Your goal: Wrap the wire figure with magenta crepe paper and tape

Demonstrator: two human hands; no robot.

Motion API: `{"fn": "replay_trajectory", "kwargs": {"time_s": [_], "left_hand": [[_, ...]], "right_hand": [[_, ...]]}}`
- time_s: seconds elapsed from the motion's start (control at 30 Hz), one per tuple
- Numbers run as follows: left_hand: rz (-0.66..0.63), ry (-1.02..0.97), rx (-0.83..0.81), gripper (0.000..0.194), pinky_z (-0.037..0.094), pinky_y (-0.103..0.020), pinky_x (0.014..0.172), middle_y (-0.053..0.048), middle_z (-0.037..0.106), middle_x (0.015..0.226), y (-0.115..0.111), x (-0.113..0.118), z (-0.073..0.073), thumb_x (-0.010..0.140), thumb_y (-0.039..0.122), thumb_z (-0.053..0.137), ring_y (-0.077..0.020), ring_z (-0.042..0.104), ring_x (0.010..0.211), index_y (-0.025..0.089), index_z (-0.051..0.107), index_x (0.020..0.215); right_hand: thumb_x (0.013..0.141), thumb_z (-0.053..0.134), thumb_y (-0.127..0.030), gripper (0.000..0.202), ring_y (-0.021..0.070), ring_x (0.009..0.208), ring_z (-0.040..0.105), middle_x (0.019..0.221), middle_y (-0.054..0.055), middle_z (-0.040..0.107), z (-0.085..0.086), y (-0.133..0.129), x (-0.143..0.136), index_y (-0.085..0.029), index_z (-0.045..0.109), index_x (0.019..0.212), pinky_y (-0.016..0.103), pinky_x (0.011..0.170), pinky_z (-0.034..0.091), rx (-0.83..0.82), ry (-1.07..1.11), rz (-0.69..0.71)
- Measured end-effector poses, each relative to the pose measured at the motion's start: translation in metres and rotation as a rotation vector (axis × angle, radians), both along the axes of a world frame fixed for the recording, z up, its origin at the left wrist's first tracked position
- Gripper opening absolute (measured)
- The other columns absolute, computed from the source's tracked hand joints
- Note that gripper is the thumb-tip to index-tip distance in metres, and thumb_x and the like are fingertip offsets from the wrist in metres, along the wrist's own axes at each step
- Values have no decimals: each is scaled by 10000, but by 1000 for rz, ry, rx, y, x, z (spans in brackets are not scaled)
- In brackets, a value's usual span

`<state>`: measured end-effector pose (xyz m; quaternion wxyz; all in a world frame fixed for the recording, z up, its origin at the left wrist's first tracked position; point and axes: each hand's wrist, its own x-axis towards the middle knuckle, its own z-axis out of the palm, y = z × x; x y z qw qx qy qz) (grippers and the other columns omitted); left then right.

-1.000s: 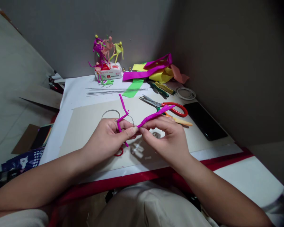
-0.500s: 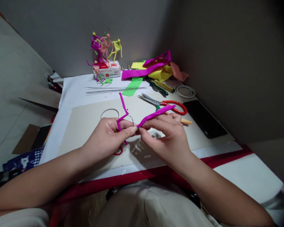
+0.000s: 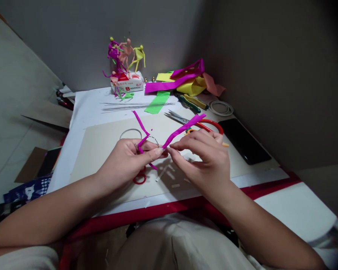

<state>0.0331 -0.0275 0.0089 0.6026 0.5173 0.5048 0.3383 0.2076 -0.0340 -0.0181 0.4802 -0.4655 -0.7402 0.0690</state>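
My left hand (image 3: 135,155) is closed on a twisted-wire figure (image 3: 154,140) partly wrapped in purple paper. Its thumb and forefinger pinch the wire where a loose purple paper strip (image 3: 180,129) slants up to the right. Wrapped purple limbs stick out above and below these fingers. Close beside that pinch, my right hand (image 3: 202,152) has thumb and forefinger together; what lies between their tips is too small to make out. Behind the right hand lie red-handled scissors (image 3: 183,119), partly covered. A second red handle loop (image 3: 140,178) shows under the left hand.
Several small paper-wrapped figures (image 3: 125,54) stand on and around a white and red packet (image 3: 133,82). Colored paper strips (image 3: 169,87), thin wires (image 3: 129,108), pliers (image 3: 188,104), a white coil (image 3: 221,108) and a black phone (image 3: 243,140) lie farther back and right. A grey wall (image 3: 169,30) rises behind.
My right fingers have come off the purple strip and drawn slightly right and down. The strip now stands steeper. The figure has tilted a little left in my left hand.
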Motion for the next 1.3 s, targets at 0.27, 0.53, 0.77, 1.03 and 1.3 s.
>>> {"fn": "replay_trajectory", "kwargs": {"time_s": [0.27,0.53,0.77,1.03,1.3], "left_hand": [[-1,-43,-67,182,429,-246,686,-8,638,705,2,-1,-5,762,296,706,-120,582,707,139,634,705],[-19,-24,-44,193,385,-216,593,18,596,632,2,-2,-8,761,285,703,-81,515,604,139,620,667],[-25,-81,-65,183,429,-241,652,-8,632,644,4,-2,-8,729,258,729,-122,578,664,126,631,647],[-20,-200,-148,150,466,-256,694,-23,663,654,5,-3,-4,703,214,742,-142,620,677,126,641,636],[14,-93,-59,188,456,-249,625,-23,657,631,4,-1,-4,697,276,750,-134,585,615,132,650,629]], "right_hand": [[789,622,-134,81,143,718,589,740,-1,671,-2,0,-2,-195,661,751,341,738,336,-71,58,107],[743,637,-114,85,151,697,580,692,9,649,-1,2,-3,-176,649,686,321,694,379,-137,81,91],[735,633,-86,100,149,679,590,675,21,655,3,3,-1,-168,653,681,301,669,427,-181,134,159],[768,670,-258,109,153,749,615,798,28,677,-2,7,6,-173,663,838,282,681,480,-644,460,290],[750,709,-320,145,153,748,615,768,23,679,-11,11,11,-176,697,763,288,717,477,-802,710,442]]}}
